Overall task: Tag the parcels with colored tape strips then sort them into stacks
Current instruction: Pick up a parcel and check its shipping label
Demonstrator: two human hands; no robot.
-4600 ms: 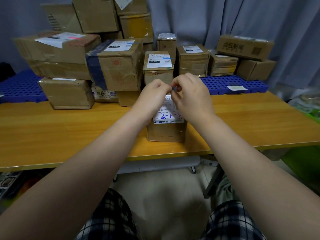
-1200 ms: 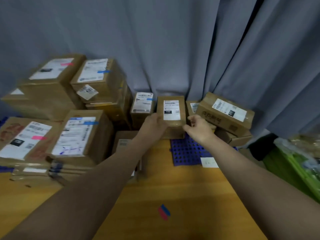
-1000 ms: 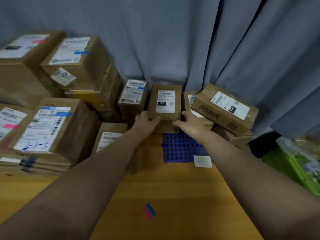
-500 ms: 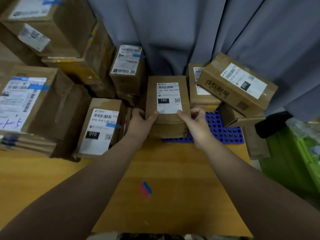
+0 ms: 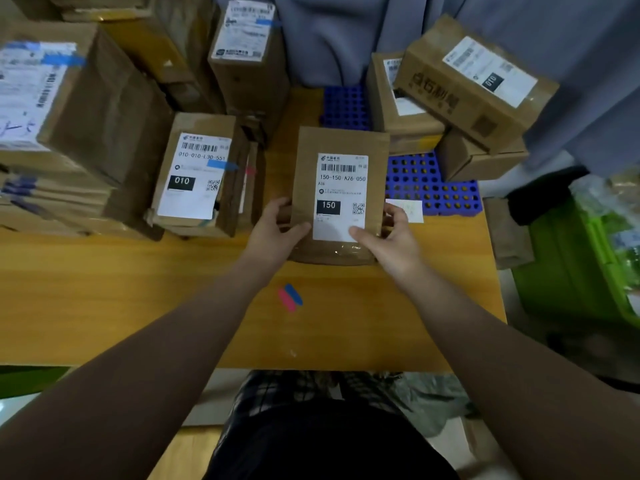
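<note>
A brown cardboard parcel [image 5: 341, 143] with a white label reading 150 sits in the middle of the wooden table [image 5: 104, 289], tilted up toward me. My left hand [image 5: 277, 233] grips its lower left edge and my right hand [image 5: 388, 240] grips its lower right edge, thumbs on top. No tape strip shows on this label. A pink strip and a blue tape strip [image 5: 290, 297] lie side by side on the table just in front of the parcel. To the left stands a parcel marked 010 [image 5: 197, 174] with a blue strip on its label.
Tall stacks of tagged boxes [image 5: 79, 109] fill the left and back. Untagged boxes [image 5: 464, 88] pile up at the back right on a blue perforated mat [image 5: 433, 188]. A white slip [image 5: 410, 209] lies by my right hand. Green crates [image 5: 588, 258] stand beyond the table's right edge.
Both hands took the 150 parcel from the back pile and drew it toward me onto the table. The camera tipped downward.
</note>
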